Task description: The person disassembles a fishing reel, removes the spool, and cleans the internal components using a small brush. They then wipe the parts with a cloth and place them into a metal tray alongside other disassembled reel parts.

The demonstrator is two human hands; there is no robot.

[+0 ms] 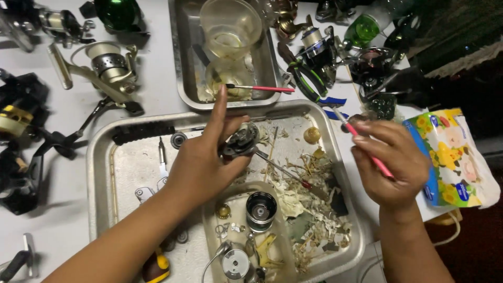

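My left hand (204, 157) grips a dark metal fishing-reel part (240, 141) above a large steel tray (99, 173), with the index finger pointing up. A thin rod sticks out of the part to the right. My right hand (390, 162) holds a slim red-handled brush (367, 149) at the tray's right edge, its tip pointing up and away. Below the part, a clear plastic tub (277, 230) holds a black spool (261, 210) and small metal pieces.
A second steel tray (183, 63) at the back holds clear cups (230, 23) and another red brush (264, 88). Several fishing reels (107, 68) lie left and back right. Pliers (309, 84), a green bottle (364, 29) and a tissue pack (453, 157) stand right. Debris litters the near tray.
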